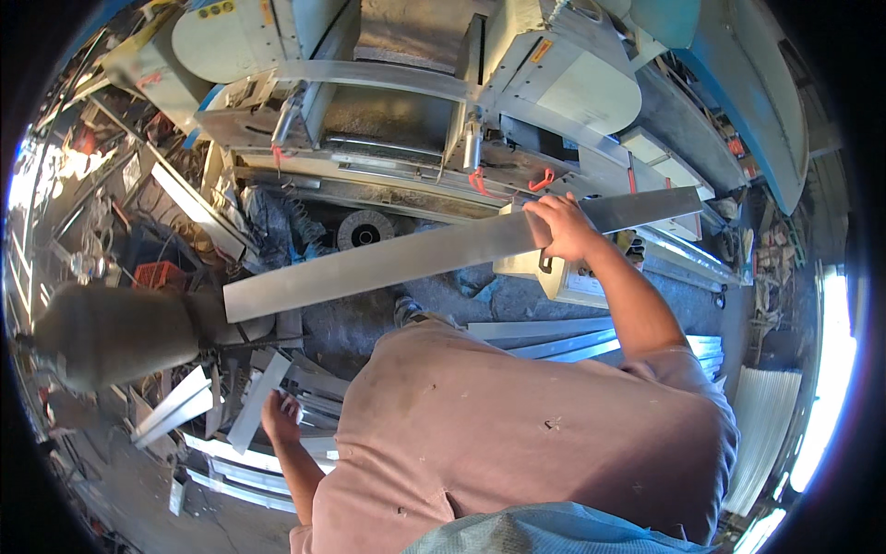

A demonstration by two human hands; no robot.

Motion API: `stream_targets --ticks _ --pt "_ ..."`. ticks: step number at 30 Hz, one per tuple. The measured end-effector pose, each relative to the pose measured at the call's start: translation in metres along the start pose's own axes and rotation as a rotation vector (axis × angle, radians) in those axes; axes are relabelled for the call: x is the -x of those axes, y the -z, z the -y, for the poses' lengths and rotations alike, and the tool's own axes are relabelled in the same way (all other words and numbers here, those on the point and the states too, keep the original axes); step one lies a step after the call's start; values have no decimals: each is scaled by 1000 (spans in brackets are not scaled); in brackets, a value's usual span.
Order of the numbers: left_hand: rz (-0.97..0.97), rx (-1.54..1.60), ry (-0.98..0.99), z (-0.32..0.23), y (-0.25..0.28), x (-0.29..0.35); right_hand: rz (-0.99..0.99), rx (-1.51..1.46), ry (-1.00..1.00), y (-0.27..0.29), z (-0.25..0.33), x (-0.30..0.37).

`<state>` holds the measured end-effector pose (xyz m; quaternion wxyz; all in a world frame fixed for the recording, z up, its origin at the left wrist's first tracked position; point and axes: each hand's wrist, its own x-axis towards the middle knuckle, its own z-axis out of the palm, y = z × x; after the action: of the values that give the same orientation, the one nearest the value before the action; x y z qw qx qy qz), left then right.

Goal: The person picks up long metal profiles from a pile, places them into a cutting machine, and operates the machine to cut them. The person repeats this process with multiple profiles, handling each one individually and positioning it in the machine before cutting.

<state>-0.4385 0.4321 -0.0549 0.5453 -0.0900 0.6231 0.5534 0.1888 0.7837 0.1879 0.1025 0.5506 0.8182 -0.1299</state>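
Note:
My right hand [565, 226] grips a long, flat silver metal profile [397, 266] from above, right of its middle, with the thumb and fingers over its edges. The profile lies crosswise in front of me, its left end nearer and lower than its right end. Low at my left side is my left hand [281, 415], its fingers curled; what is in them, if anything, is hidden. Just left of that hand, a short flat metal strip [257, 406] slants; I cannot tell whether the hand touches it.
A large pale machine [563, 83] with clamps [473, 143] and red handles stands ahead. Beyond the profile are a round grey disc [365, 231] and a cream box [554, 277]. A dark tank [115, 334] stands left. Metal lengths [245, 475] lie left and right of me.

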Motion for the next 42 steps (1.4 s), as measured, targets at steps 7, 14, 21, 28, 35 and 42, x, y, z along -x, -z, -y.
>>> stream_targets --ticks 7,14,21,28,35,42 --pt "64 -1006 21 46 -43 -5 -123 -27 -51 2 -69 -80" --pt "-13 -966 40 46 -77 7 -209 -149 -81 21 -120 -187" --pt "187 -952 -42 3 -136 -4 -67 -412 208 27 -38 -197" --pt "865 -219 -127 -46 -360 16 226 -667 364 -4 114 -162" --pt "476 74 -36 -41 -418 15 223 -632 532 -25 117 -213" --pt "532 -40 -86 -25 -403 1 -239 -85 -9 -11 34 -456"
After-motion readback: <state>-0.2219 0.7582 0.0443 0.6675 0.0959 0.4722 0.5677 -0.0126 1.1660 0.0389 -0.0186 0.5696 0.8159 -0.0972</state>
